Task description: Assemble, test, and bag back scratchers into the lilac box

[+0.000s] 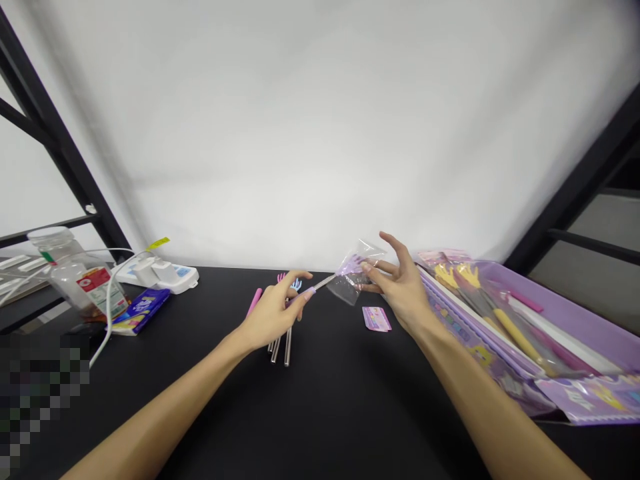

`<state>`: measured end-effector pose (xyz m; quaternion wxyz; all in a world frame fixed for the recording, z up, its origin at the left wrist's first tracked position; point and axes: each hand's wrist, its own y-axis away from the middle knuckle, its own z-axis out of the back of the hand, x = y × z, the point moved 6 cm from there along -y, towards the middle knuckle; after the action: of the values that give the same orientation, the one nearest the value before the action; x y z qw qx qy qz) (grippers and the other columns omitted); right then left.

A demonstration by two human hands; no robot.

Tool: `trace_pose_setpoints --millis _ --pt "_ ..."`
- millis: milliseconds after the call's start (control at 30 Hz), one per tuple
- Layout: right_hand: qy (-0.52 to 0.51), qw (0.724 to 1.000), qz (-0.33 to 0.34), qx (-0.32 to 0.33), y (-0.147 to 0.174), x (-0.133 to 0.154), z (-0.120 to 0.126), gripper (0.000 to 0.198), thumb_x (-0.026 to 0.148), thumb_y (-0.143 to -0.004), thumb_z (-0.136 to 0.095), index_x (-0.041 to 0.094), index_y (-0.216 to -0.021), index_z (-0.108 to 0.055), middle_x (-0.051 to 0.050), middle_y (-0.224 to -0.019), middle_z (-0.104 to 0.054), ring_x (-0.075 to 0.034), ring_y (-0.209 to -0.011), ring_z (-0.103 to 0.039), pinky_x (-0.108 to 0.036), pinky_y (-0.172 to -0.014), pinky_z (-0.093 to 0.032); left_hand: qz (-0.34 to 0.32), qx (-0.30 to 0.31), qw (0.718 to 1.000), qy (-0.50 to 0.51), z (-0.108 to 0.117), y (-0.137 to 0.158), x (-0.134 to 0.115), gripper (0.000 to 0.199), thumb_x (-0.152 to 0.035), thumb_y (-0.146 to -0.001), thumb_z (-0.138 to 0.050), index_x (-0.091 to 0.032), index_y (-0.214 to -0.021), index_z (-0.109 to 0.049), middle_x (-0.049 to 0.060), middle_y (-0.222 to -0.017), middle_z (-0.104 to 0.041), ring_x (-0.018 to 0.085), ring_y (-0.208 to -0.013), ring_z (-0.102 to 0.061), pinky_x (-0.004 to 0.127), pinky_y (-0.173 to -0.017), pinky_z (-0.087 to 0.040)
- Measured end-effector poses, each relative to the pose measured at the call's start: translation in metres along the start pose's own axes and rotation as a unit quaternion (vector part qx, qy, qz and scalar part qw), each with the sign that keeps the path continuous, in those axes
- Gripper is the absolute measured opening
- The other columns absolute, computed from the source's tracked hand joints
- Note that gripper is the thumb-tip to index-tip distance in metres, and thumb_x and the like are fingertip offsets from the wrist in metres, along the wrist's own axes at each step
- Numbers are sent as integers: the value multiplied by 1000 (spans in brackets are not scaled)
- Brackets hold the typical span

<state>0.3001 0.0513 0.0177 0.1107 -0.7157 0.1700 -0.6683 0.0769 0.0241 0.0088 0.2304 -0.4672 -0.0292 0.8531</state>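
A back scratcher with a pale purple hand-shaped head (327, 281) is held above the black table, slanting up to the right. My left hand (273, 310) pinches its lower end between thumb and fingers. Around the purple head is a clear plastic sleeve (344, 292), which my right hand (403, 293) pinches at its right side, index finger raised. Several other back scratchers (287, 350) lie beneath my left hand, with metal rods and pink and blue heads partly hidden by it. A small pink-purple card (377, 319) lies below my right hand.
At right stands a purple display box (505, 277) with wrapped back scratchers, some yellow-headed. To the left are a clear plastic jar (83, 283), a blue packet (143, 310), a white power strip (185, 279) and a white cable (109, 303). A white wall (320, 133) rises behind the table.
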Motion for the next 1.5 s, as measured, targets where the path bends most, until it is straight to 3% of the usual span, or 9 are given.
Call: trace_pose_setpoints --millis 300,433,633,800,967,1133,1300,1400,1500 --pt "-18 995 4 98 24 -5 -52 90 42 -78 -75 37 -152 -24 -2 -89 -70 -25 -83 -74 -47 -81 -62 49 24 991 122 -8 -2 9 53 -52 -92 -53 -23 -136 -50 4 -92 -67 5 -47 -42 21 -46 -35" --pt "3 993 21 118 22 -4 -46 101 35 -76 -78 39 -155 -15 -2 -95 -72 -24 -92 -73 -50 -95 -55 22 90 979 182 -9 -4 7 41 -47 -89 -61 -14 -114 -65 9 -94 -71 8 -55 -52 24 -56 -44" --pt "16 998 11 65 17 -7 -39 81 46 -80 -72 34 -149 -32 -6 -94 -74 -28 -91 -73 -48 -82 -60 67 12 993 95 -10 -2 15 37 -51 -88 -60 -15 -80 -61 5 -71 -71 11 -44 -59 24 -47 -46" --pt "37 997 14 59 15 -8 -34 80 45 -80 -72 35 -148 -31 -4 -93 -74 -28 -88 -73 -47 -81 -60 37 170 975 139 -23 2 9 35 -42 -85 -67 -15 -107 -68 10 -99 -75 18 -76 -71 30 -70 -55" --pt "32 994 14 100 19 -5 -43 69 43 -83 -69 32 -144 -38 -6 -102 -74 -26 -94 -71 -43 -83 -58 64 54 993 79 -19 -1 20 40 -48 -89 -59 -14 -70 -69 5 -66 -72 19 -66 -69 32 -70 -54" --pt "26 994 19 103 18 -4 -40 67 43 -84 -68 32 -143 -38 -5 -102 -74 -24 -94 -70 -42 -84 -57 24 124 976 179 -27 0 11 27 -39 -84 -68 -15 -96 -72 7 -91 -76 21 -88 -71 33 -82 -54" --pt "-2 993 -3 121 18 -2 -40 68 45 -83 -70 32 -141 -38 -6 -104 -73 -22 -89 -69 -41 -80 -58 42 104 982 153 -26 1 10 26 -37 -86 -65 -13 -80 -70 8 -78 -74 21 -73 -71 33 -73 -55" --pt "-24 994 -13 108 15 -1 -36 70 45 -80 -73 33 -140 -40 -5 -101 -73 -20 -80 -68 -40 -77 -58 26 108 986 128 -24 3 8 23 -36 -86 -66 -14 -93 -66 6 -75 -72 19 -71 -70 33 -72 -55" --pt "-45 996 -30 64 10 -6 -25 68 44 -78 -75 34 -136 -42 -3 -98 -73 -18 -77 -67 -38 -75 -57 -44 109 986 121 -17 5 1 50 -32 -78 -77 -22 -120 -53 4 -94 -70 18 -82 -68 34 -78 -54"
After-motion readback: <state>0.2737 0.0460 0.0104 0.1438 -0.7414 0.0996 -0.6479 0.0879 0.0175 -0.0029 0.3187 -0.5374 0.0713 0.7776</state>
